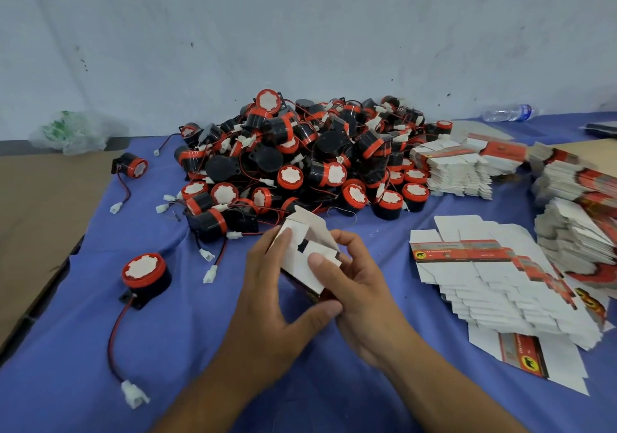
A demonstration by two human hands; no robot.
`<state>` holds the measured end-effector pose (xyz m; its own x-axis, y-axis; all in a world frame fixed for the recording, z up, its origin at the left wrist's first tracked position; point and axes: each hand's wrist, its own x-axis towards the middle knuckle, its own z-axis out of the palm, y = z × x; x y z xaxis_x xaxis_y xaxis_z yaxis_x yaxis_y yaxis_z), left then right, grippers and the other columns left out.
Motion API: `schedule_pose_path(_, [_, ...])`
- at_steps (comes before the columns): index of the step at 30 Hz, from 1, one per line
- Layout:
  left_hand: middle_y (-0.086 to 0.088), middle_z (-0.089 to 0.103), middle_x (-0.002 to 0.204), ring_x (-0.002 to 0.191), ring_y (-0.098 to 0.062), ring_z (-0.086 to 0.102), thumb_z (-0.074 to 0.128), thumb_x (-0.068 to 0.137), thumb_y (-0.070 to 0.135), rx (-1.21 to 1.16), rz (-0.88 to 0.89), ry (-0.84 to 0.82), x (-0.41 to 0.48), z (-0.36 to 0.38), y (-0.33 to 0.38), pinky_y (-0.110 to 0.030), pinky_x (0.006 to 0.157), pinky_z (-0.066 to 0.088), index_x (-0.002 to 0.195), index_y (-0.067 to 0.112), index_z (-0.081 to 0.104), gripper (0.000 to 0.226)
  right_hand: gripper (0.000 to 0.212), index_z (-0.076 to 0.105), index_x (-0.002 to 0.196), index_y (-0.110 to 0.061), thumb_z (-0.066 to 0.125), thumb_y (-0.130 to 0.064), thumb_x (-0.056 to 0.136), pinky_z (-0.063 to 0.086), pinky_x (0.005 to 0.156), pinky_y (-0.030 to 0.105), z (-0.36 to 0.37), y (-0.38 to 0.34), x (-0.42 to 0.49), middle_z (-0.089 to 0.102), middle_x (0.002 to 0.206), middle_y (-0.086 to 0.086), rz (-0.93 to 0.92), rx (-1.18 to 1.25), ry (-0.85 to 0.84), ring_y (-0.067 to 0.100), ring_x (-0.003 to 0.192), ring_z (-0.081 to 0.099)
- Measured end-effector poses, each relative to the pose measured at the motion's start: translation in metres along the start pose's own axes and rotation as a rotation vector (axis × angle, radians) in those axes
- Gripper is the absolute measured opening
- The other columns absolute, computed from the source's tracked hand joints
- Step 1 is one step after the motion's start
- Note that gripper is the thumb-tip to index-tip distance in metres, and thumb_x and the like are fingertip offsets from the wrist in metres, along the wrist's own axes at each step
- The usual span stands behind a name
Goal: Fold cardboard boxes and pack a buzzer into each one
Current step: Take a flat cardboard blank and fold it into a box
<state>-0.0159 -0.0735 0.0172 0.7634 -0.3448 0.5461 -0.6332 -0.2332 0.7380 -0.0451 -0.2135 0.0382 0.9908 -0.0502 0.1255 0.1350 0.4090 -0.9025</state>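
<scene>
A small white cardboard box (305,249) is held above the blue cloth at the centre, its flaps partly folded. My left hand (277,302) grips it from the left and below, thumb under its lower corner. My right hand (354,285) holds it from the right, thumb pressing a white flap. A large heap of black-and-red buzzers (310,162) with red-black wires lies just behind. One loose buzzer (145,274) sits to the left of my hands, another one (132,165) farther back left.
Flat unfolded boxes (494,279) fan out on the right, with more stacks (457,169) behind and at the right edge (577,219). A plastic bottle (507,112) lies by the wall. A crumpled plastic bag (73,132) sits back left. Brown cardboard (36,219) borders the blue cloth (187,359) on the left.
</scene>
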Motion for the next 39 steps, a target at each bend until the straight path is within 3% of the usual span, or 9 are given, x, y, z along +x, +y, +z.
schedule_pose_path(3, [0.007, 0.04, 0.142, 0.136, -0.01, 0.038, 0.068, 0.078, 0.058, 0.05, 0.06, 0.075, 0.002, -0.005, 0.002, -0.011, 0.104, 0.032, 0.142, 0.024, 0.04, 0.077, 0.032, 0.06, 0.101, -0.028, 0.077, -0.043, 0.079, 0.048, 0.061, 0.029, 0.001, 0.002, -0.003, 0.056, 0.094, 0.015, 0.017, -0.046, -0.08, 0.02, 0.075, 0.054])
schedule_pose_path(9, [-0.004, 0.051, 0.124, 0.121, -0.018, 0.05, 0.062, 0.084, 0.045, 0.111, 0.142, 0.043, 0.005, -0.015, 0.004, -0.02, 0.099, 0.039, 0.116, 0.02, 0.059, 0.041, 0.075, 0.066, 0.092, -0.017, 0.06, -0.087, 0.066, 0.052, 0.077, 0.029, -0.002, -0.006, 0.001, 0.065, 0.098, 0.01, 0.151, -0.152, -0.054, 0.022, 0.086, 0.064])
schedule_pose_path(11, [-0.004, 0.05, 0.123, 0.12, -0.02, 0.051, 0.06, 0.086, 0.05, 0.139, 0.148, -0.005, 0.004, -0.014, 0.004, -0.022, 0.097, 0.04, 0.115, 0.017, 0.06, 0.044, 0.073, 0.068, 0.113, -0.013, 0.063, -0.075, 0.076, 0.054, 0.092, 0.04, -0.006, -0.01, 0.001, 0.071, 0.114, 0.013, 0.169, -0.176, -0.07, 0.03, 0.104, 0.067])
schedule_pose_path(13, [-0.004, 0.049, 0.123, 0.12, -0.019, 0.05, 0.054, 0.089, 0.058, 0.159, 0.151, -0.029, 0.004, -0.014, 0.005, -0.02, 0.097, 0.039, 0.116, 0.015, 0.061, 0.05, 0.074, 0.057, 0.126, -0.007, 0.064, -0.063, 0.078, 0.052, 0.091, 0.047, -0.009, -0.014, 0.0, 0.068, 0.112, 0.015, 0.186, -0.179, -0.088, 0.03, 0.1, 0.065])
schedule_pose_path(17, [-0.003, 0.045, 0.128, 0.122, -0.019, 0.049, 0.053, 0.092, 0.051, 0.127, 0.178, -0.045, 0.003, -0.011, 0.011, -0.022, 0.097, 0.04, 0.124, 0.015, 0.055, 0.049, 0.042, 0.059, 0.126, -0.032, 0.062, -0.043, 0.086, 0.053, 0.075, 0.025, -0.009, -0.021, -0.002, 0.07, 0.109, -0.002, 0.201, -0.226, -0.172, 0.011, 0.091, 0.067])
schedule_pose_path(21, [0.03, 0.038, 0.136, 0.123, 0.004, 0.048, 0.064, 0.082, 0.04, 0.024, 0.145, 0.036, 0.001, -0.008, 0.02, -0.01, 0.089, 0.044, 0.136, 0.016, 0.034, 0.066, 0.049, 0.048, 0.136, -0.046, 0.06, -0.035, 0.089, 0.054, 0.074, 0.021, -0.01, -0.024, -0.003, 0.073, 0.095, -0.003, 0.197, -0.366, -0.252, 0.01, 0.085, 0.069])
schedule_pose_path(26, [0.002, 0.05, 0.128, 0.124, -0.016, 0.051, 0.067, 0.073, 0.039, 0.178, 0.133, 0.002, 0.004, -0.011, 0.019, -0.024, 0.101, 0.043, 0.128, 0.008, 0.056, 0.064, 0.041, 0.046, 0.135, -0.039, 0.062, -0.037, 0.097, 0.06, 0.079, 0.035, -0.008, -0.024, -0.007, 0.072, 0.104, 0.008, 0.107, -0.488, -0.269, 0.023, 0.093, 0.071])
schedule_pose_path(29, [0.0, 0.05, 0.129, 0.125, -0.014, 0.049, 0.065, 0.069, 0.035, 0.179, 0.151, -0.012, 0.004, -0.008, 0.022, -0.017, 0.101, 0.04, 0.125, 0.004, 0.057, 0.065, 0.038, 0.049, 0.129, -0.037, 0.064, -0.029, 0.095, 0.06, 0.079, 0.037, -0.007, -0.022, -0.007, 0.073, 0.102, 0.006, 0.07, -0.516, -0.247, 0.021, 0.093, 0.072])
schedule_pose_path(39, [-0.008, 0.053, 0.127, 0.12, -0.027, 0.054, 0.068, 0.068, 0.032, 0.25, 0.288, 0.047, 0.004, -0.007, 0.019, -0.032, 0.1, 0.046, 0.126, -0.007, 0.053, 0.071, 0.04, 0.045, 0.132, -0.044, 0.054, -0.027, 0.096, 0.056, 0.074, 0.035, -0.01, -0.022, -0.01, 0.069, 0.098, -0.002, 0.008, -0.616, -0.247, 0.018, 0.089, 0.067])
